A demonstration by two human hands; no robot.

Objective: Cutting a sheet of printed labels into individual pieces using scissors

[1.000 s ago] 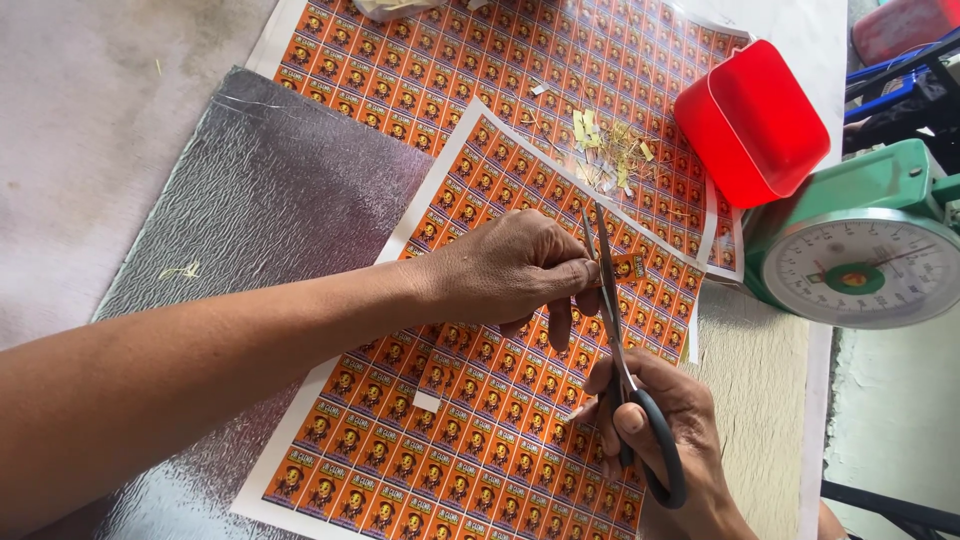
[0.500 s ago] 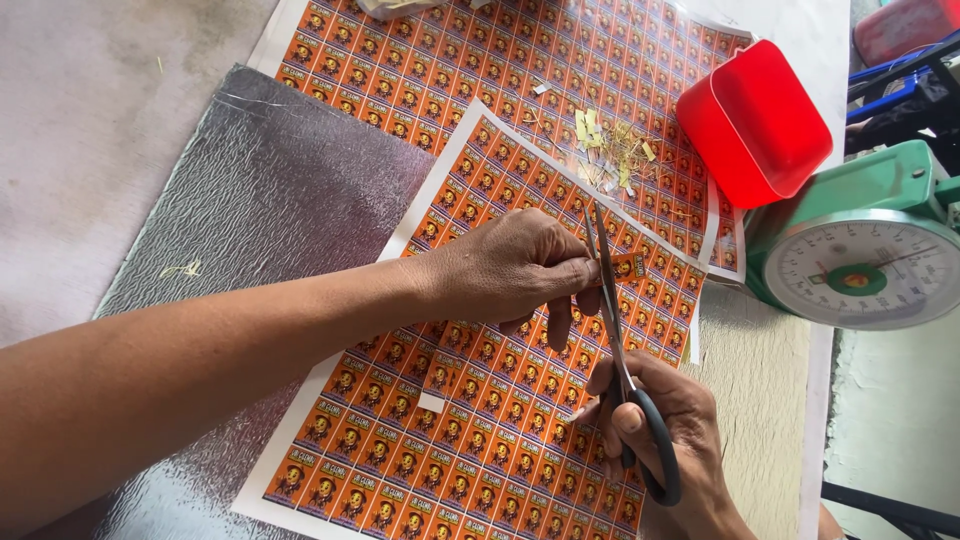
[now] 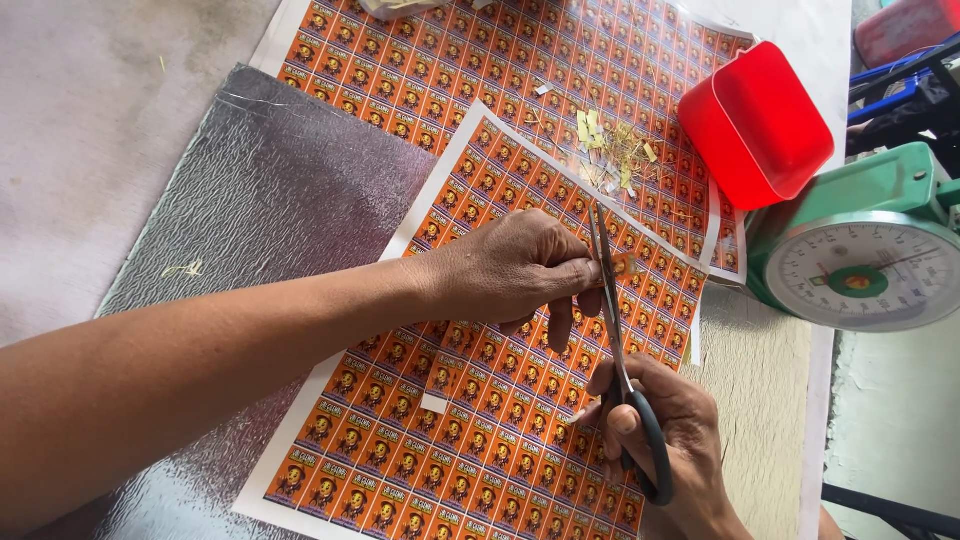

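At the far left a dull silver, crinkled foil sheet point(image 3: 240, 200) lies flat on the grey surface point(image 3: 90, 120), with a few pale straw-like scraps on it. Partly over the foil rests a white-edged paper sheet printed with rows of small orange labels point(image 3: 470, 440), set at a slant, and a second sheet of the same orange labels point(image 3: 450, 60) lies behind it toward the top of the view. The left hand point(image 3: 505, 268) reaches in across the foil and presses on the slanted sheet, its fingers clenched around a narrow cut strip of orange labels point(image 3: 622, 266) pinched at the fingertips. Just to the right of those fingertips, touching the strip, run the slim metal blades of a pair of black-handled scissors point(image 3: 612, 330), pointing away from the person. The blades look nearly closed on the strip. The right hand point(image 3: 665, 440) sits below the left, near the lower edge, its grip closed through the black handle loops. A small heap of yellowish paper trimmings point(image 3: 615, 150) lies on the far sheet beyond the blade tips. Further right stands a red square plastic tub point(image 3: 755, 125), tilted, and beside it at the right edge a green kitchen scale with a round white dial point(image 3: 865, 270).
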